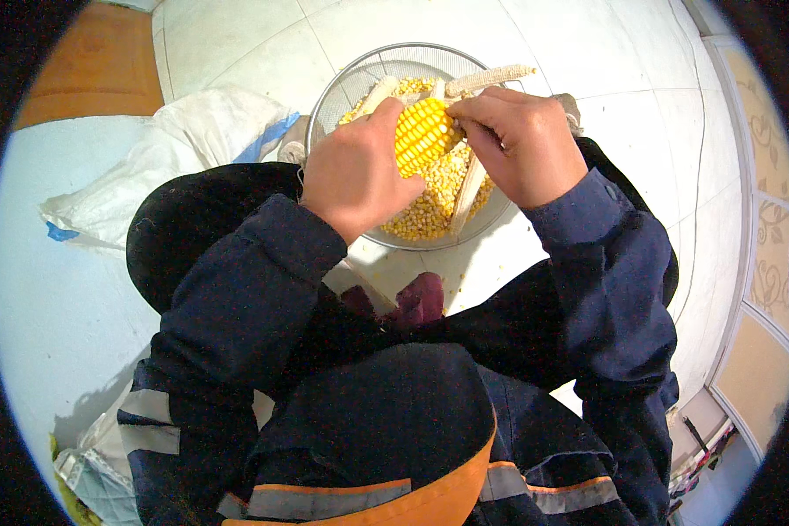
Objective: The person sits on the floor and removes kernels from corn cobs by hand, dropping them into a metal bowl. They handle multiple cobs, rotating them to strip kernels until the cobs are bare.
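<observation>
A yellow ear of corn (424,137) is held above a round wire-mesh basket (342,82) in front of me. My left hand (361,167) grips the ear from the left, thumb along its lower side. At the ear's right end, the fingertips of my right hand (516,141) press on the kernels; whether a loose kernel is between them is hidden. Loose corn kernels (424,217) lie in the basket beneath both hands. A bare corn cob (467,194) leans among them, and another cob (490,79) sticks out over the far right rim.
A white woven sack (204,131) with blue stripes lies at the left. My bent knees (197,223) flank the basket. Stray kernels dot the tiled floor (605,52). Patterned cabinet panels (772,263) stand at the right, with a thin cable (699,131) along the floor.
</observation>
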The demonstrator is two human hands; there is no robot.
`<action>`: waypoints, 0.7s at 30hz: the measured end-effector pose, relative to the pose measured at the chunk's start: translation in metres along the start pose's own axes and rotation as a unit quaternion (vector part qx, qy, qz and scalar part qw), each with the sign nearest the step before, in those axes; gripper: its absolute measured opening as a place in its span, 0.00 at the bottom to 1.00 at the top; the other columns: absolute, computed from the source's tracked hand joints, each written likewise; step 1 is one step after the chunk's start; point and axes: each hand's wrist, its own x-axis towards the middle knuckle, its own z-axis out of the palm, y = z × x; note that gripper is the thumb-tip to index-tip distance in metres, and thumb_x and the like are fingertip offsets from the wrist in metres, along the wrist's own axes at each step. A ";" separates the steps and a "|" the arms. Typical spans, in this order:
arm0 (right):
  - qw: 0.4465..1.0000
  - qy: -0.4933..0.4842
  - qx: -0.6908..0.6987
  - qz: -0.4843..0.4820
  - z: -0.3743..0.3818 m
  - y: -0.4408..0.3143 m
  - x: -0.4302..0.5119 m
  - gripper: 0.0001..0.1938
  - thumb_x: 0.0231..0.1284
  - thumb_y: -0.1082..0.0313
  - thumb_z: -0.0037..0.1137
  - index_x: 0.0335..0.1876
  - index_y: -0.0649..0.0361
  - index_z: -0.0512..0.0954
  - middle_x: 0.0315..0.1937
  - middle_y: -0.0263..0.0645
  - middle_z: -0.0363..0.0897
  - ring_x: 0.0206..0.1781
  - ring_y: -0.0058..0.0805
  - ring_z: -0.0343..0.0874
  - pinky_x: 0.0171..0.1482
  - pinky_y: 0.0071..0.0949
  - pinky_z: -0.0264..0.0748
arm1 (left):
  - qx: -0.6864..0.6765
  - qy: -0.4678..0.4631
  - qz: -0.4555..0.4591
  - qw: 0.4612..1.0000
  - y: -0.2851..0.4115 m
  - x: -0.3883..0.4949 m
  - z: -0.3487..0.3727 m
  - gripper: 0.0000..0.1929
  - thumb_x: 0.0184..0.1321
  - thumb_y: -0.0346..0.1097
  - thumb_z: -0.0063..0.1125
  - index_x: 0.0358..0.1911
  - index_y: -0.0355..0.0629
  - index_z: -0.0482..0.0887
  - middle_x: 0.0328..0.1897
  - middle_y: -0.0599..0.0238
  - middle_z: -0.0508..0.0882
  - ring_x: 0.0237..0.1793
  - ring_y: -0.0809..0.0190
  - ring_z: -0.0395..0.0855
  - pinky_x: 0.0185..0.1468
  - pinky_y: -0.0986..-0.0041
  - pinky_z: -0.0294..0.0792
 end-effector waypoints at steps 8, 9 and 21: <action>0.997 -0.070 0.006 0.013 -0.010 -0.001 0.000 0.08 0.59 0.77 0.60 0.43 0.66 0.82 0.33 0.45 0.83 0.31 0.36 0.85 0.35 0.28 0.82 | -0.006 -0.025 -0.025 0.999 0.002 0.001 -0.001 0.29 0.44 0.40 0.70 0.51 0.38 0.76 0.32 0.45 0.85 0.37 0.40 0.85 0.41 0.54 0.78; 0.996 -0.087 0.012 0.017 -0.013 -0.002 0.000 0.08 0.60 0.77 0.60 0.44 0.66 0.82 0.33 0.45 0.83 0.31 0.35 0.85 0.35 0.27 0.82 | -0.005 -0.027 -0.031 0.999 0.003 0.001 -0.001 0.29 0.44 0.40 0.69 0.51 0.37 0.77 0.32 0.45 0.85 0.37 0.40 0.85 0.41 0.54 0.78; 0.993 -0.119 0.005 -0.017 -0.012 0.000 0.001 0.12 0.57 0.80 0.61 0.48 0.66 0.81 0.34 0.45 0.82 0.32 0.36 0.85 0.35 0.27 0.81 | 0.004 -0.071 -0.093 0.993 0.005 0.000 -0.003 0.32 0.44 0.42 0.69 0.55 0.34 0.77 0.35 0.43 0.86 0.40 0.41 0.86 0.46 0.56 0.79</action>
